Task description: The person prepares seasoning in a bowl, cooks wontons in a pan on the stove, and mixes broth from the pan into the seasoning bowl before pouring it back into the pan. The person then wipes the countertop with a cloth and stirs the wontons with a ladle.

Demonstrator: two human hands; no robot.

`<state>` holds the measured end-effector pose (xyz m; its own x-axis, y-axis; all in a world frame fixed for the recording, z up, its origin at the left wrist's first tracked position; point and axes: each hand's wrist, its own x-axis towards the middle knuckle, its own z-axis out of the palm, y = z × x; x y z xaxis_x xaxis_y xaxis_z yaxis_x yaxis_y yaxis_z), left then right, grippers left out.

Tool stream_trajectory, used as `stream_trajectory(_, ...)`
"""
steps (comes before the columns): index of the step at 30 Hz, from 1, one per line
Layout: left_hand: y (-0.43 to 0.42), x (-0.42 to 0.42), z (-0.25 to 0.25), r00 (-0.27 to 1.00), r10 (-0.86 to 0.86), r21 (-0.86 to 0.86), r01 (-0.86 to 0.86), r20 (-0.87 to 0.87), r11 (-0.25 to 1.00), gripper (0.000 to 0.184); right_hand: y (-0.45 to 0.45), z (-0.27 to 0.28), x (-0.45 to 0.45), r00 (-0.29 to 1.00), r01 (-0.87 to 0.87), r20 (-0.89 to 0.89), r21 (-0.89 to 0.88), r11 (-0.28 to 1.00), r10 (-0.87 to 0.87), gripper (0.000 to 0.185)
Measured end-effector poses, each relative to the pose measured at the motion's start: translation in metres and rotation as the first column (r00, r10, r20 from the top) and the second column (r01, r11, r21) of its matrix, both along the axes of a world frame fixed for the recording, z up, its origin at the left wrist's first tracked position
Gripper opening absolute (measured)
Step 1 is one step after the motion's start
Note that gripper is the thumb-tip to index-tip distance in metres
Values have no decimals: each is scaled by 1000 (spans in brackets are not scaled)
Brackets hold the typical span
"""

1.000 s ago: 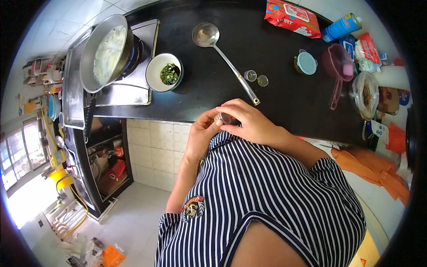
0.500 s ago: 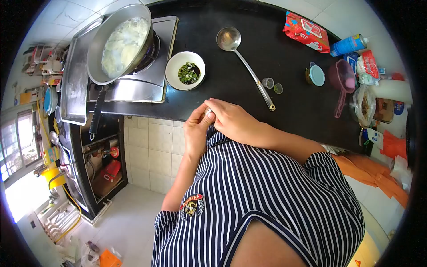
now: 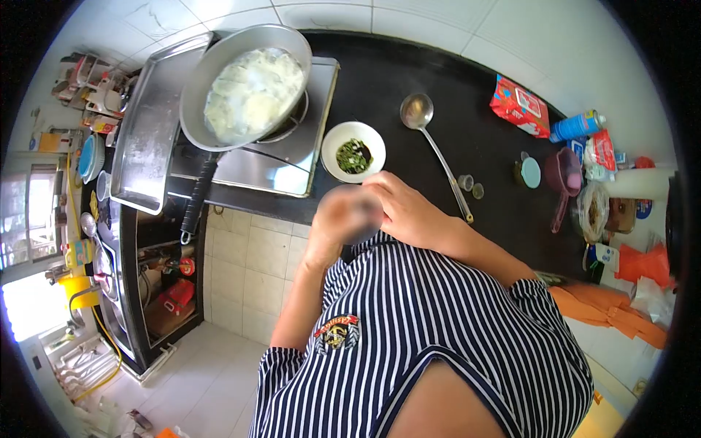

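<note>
My left hand [image 3: 338,219] and my right hand [image 3: 409,208] meet at the counter's front edge, fingers curled together. A round blur covers most of the left hand, hiding whatever lies between the fingers. Just beyond them stands a white bowl [image 3: 333,141] holding dark sauce and chopped green herbs [image 3: 353,156]. To the left, a deep pan [image 3: 196,109] with a black handle sits over the stove; pale dumpling-like pieces in cloudy, steaming liquid [image 3: 252,98] fill it. A metal ladle [image 3: 442,160] lies on the counter to the right of the bowl.
Beside the pan, a metal tray [image 3: 139,164] rests on the stove's left side. Two small clear cups [image 3: 466,182] lie by the ladle handle. Farther right are a red wipes pack [image 3: 518,108], a blue can [image 3: 577,126], a lidded jar [image 3: 529,173] and a pink scoop [image 3: 561,182].
The view has shifted, so the pan, bowl and ladle appear farther right and lower. My hands stay together; the left one is now blurred over.
</note>
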<state>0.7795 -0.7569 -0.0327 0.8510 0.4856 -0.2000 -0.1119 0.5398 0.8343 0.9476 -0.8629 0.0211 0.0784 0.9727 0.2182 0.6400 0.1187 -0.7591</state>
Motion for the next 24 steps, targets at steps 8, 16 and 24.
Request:
stream_trajectory(8, 11, 9, -21, 994, 8, 37, -12, 110, 999, 51, 10, 11, -5, 994, 105, -44, -4, 994, -105, 42)
stream_trajectory(16, 8, 15, 1, 970, 223, 745, -81, -93, 662, 49, 18, 6, -12, 937, 252, -168, -283, 925, -307, 37)
stream_trajectory(24, 13, 23, 5, 937, 349, 869, -172, -1, 464, 47, 44, 11, -14, 963, 268, 119, -283, 921, -243, 36)
